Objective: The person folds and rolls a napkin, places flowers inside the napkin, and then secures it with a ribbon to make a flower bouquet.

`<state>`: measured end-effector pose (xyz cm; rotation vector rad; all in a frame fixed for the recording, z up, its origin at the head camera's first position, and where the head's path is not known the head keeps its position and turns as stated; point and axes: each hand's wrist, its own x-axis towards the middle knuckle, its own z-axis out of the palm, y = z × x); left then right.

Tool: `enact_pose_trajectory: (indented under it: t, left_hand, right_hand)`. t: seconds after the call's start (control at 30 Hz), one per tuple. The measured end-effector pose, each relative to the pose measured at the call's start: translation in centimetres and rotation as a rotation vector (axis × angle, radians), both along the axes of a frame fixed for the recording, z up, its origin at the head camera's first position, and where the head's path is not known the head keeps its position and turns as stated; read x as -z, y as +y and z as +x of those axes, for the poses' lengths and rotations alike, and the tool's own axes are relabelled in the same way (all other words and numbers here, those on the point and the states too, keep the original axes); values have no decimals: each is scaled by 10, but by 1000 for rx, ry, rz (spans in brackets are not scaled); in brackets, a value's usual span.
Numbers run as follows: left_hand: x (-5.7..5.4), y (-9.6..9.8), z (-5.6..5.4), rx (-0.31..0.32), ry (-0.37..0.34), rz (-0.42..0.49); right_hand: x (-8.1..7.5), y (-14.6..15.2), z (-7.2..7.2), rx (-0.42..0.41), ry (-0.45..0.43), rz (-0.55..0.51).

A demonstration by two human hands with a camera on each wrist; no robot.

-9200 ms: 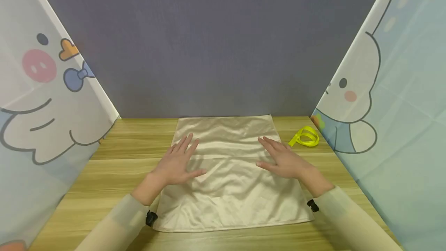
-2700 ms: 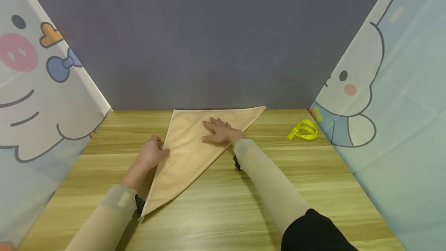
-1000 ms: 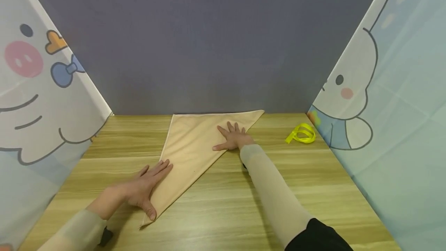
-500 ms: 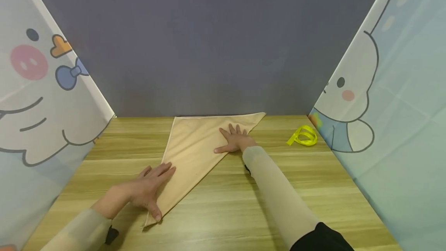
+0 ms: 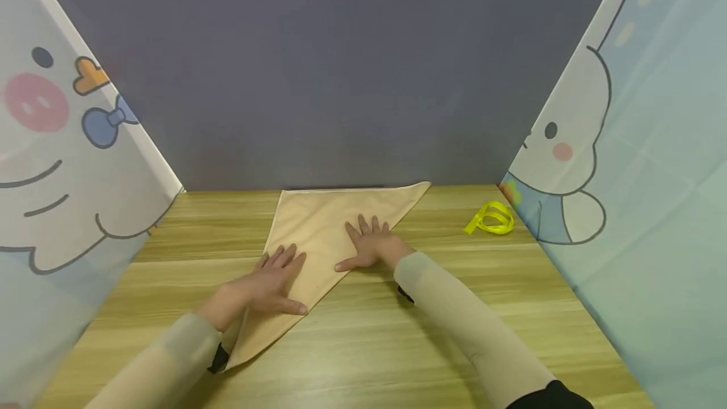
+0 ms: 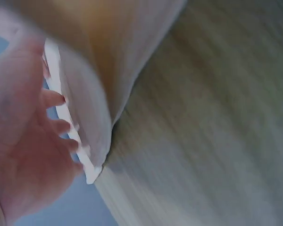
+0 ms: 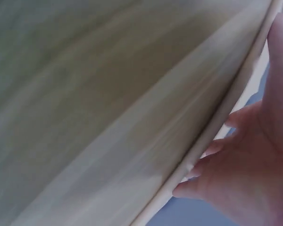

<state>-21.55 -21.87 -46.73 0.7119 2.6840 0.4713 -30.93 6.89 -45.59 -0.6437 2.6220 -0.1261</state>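
A peach-coloured cloth (image 5: pixel 312 219), folded into a triangle, lies on the wooden table with its long slanted edge toward the lower right. My left hand (image 5: pixel 271 286) rests on its lower left part, fingers spread and pointing away, thumb near the slanted edge. Farther up that edge, my right hand (image 5: pixel 368 246) rests with fingers spread flat over the cloth and thumb by the fold. Both wrist views look along the table from low down: the cloth (image 6: pixel 85 99) rises close to the left wrist camera, and the rounded fold (image 7: pixel 217 122) runs past the right hand's fingertips.
A coiled bright yellow ribbon (image 5: pixel 493 218) lies on the table (image 5: pixel 397 352) at the right. A dark grey panel (image 5: pixel 341 68) stands along the back edge. Cartoon-printed sheets (image 5: pixel 51 163) hang at both sides.
The cloth, spread as a pale satin rectangle at first, is now a folded peach triangle. In the last half second my left hand moved up and right over it; my right hand slid slightly toward me.
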Motion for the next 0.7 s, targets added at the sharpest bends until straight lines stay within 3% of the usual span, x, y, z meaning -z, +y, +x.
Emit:
enact_pose_trajectory:
  t: [0.3, 0.4, 0.7]
  left_hand:
    - [3, 10, 0, -40, -13, -69]
    - [4, 11, 0, -38, -20, -78]
    - [2, 9, 1, -42, -36, -80]
  right_hand:
    - [3, -27, 36, -163, -2, -6]
    - [5, -31, 44, -161, 9, 38]
    - [7, -40, 58, -166, -16, 12]
